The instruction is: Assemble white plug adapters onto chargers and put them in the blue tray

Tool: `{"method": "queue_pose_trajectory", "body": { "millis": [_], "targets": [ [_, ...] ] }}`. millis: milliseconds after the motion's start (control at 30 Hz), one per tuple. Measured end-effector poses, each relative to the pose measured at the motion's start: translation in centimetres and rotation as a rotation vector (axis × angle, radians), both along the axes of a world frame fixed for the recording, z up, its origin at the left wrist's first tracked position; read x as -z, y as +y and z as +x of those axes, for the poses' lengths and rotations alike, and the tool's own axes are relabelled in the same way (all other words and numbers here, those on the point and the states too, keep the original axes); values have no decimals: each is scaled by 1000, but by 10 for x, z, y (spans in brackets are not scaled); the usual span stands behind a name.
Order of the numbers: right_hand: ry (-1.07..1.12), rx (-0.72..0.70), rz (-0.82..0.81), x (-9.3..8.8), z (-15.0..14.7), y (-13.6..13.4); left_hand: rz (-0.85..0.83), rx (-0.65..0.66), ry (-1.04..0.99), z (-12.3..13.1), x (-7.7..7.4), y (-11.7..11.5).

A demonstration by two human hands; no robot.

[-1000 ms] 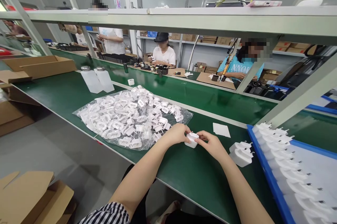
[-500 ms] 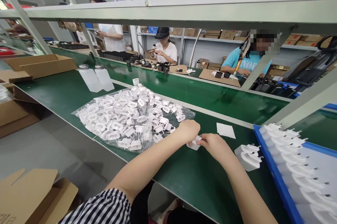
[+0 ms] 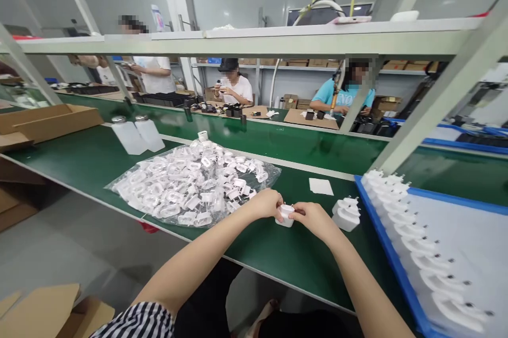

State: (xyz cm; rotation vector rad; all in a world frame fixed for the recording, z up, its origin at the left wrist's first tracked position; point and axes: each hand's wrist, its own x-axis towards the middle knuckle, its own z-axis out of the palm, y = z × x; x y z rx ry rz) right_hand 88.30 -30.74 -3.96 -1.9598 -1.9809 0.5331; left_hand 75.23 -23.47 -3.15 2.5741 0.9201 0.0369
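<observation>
A white plug adapter point(image 3: 284, 217) stands on the green tabletop, gripped from both sides. My left hand point(image 3: 270, 204) has its fingers closed on the adapter's left side. On its right side, my right hand point(image 3: 311, 216) pinches it with thumb and finger. Left of my hands, many loose white plug parts point(image 3: 190, 179) lie heaped on a clear plastic bag point(image 3: 129, 175). Two more white adapters point(image 3: 346, 214) stand to the right of my right hand, pins up. Behind them lies a small stack of white paper point(image 3: 321, 186).
A blue-rimmed tray point(image 3: 392, 264) at the right holds rows of white adapters point(image 3: 416, 248). Two white bottles point(image 3: 137, 135) and an open cardboard box point(image 3: 59, 124) stand at the left. A shelf beam point(image 3: 254, 42) crosses above the table. Several people work beyond it.
The view has tilted up and turned right, so more of the tray shows. My left hand has turned, and its fingers now show at the adapter's left side.
</observation>
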Motion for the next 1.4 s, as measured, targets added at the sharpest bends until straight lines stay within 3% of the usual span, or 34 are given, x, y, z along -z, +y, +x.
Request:
{"method": "queue_pose_trajectory", "body": {
  "millis": [133,267,400,667,867,1000,1100,1233,1400],
  "targets": [
    [-72,192,56,2,14,-47,-171,32,-165,21,16,-25],
    [-55,421,24,4,30,-97,-216,51,-243,56,31,-43],
    [29,487,-22,7,41,-128,-276,51,-271,90,37,-48],
    [97,454,-60,13,41,-142,-166,165,-336,126,41,-36],
    [108,338,-21,0,24,-127,-155,143,-347,132,38,-43],
    [114,220,79,-14,7,-100,-89,170,-315,111,26,-33],
    [123,114,133,-22,-7,-68,40,148,-293,70,16,-7],
    [69,-18,91,-20,-20,-11,136,-81,-212,2,9,33],
    [33,-40,80,13,-15,42,214,-409,69,-53,10,49]
  ]
}}
